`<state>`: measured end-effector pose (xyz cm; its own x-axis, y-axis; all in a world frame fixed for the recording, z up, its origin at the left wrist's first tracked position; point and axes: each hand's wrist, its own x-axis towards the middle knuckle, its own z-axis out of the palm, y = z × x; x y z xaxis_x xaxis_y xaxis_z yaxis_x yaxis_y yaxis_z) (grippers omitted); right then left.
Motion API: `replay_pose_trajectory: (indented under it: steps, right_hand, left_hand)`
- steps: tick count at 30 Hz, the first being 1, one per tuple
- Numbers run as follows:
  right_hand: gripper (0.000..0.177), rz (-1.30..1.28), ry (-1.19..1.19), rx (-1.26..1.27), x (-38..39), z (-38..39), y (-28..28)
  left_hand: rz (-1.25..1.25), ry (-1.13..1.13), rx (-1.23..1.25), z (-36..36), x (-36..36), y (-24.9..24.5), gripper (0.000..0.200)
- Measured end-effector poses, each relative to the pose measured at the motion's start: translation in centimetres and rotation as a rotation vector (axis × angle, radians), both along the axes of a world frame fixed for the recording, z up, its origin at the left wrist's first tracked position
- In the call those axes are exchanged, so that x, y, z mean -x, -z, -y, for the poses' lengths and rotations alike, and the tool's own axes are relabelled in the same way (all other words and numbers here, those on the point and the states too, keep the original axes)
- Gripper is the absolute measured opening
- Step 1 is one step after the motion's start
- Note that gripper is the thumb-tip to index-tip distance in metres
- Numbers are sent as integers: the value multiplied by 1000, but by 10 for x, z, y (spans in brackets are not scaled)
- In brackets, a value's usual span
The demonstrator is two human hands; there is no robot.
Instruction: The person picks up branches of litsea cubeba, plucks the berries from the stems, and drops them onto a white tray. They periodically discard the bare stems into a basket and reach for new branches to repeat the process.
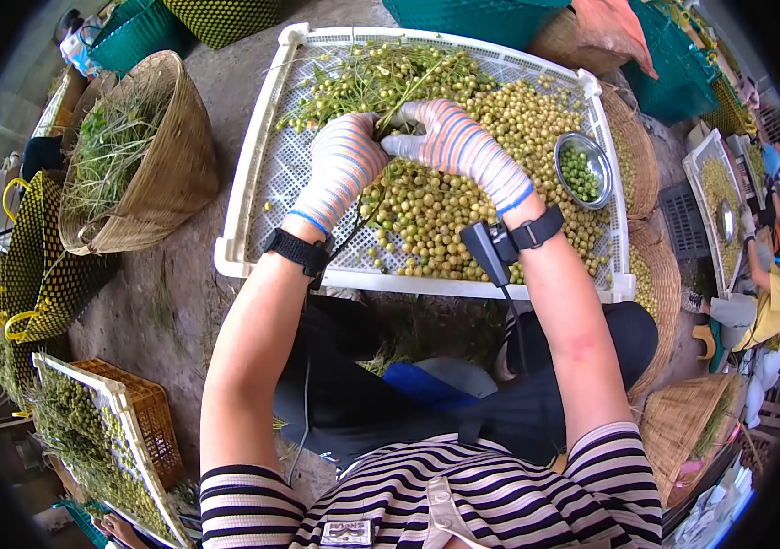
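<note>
My left hand [346, 163], in a white glove with coloured stripes, is closed on a thin fruit stem [360, 220], part of which hangs below the palm. My right hand [452, 146], in a matching glove, meets it with fingers pinched at the stem's upper part. The fingertips partly hide the grip. Below them is a white mesh tray [262, 174] spread with round yellow-green fruits [440, 215]. Green stems with fruits still on them [362, 78] lie at its far left. On the tray's right side, a metal bowl [583, 170] holds smaller, greener fruits.
A wicker basket of stems and grass [193, 160] stands left of the tray. Black-and-yellow woven baskets [37, 247] are farther left. Another fruit tray [147, 457] leans at lower left. Round wicker baskets [660, 274] flank the right. A person in yellow [769, 306] sits by another tray [717, 183].
</note>
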<state>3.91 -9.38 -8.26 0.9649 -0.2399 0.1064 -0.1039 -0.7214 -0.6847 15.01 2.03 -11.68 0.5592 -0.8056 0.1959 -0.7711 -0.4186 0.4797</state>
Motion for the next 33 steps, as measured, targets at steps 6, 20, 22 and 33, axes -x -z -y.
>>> replay_pose_trajectory:
  steps: [6,20,22,33]
  right_hand:
    - [25,-48,173,-130,-2,7,11]
    - [27,-60,123,109,0,26,41]
    - [44,-269,217,567,10,12,17]
    - [26,-390,-75,435,-31,-4,33]
  left_hand:
    - [-453,71,166,1,-11,16,29]
    - [-838,-79,362,-7,-3,-7,20]
    - [-842,-76,407,-9,-11,-11,18]
    - [-923,-164,706,-42,-55,-38,22]
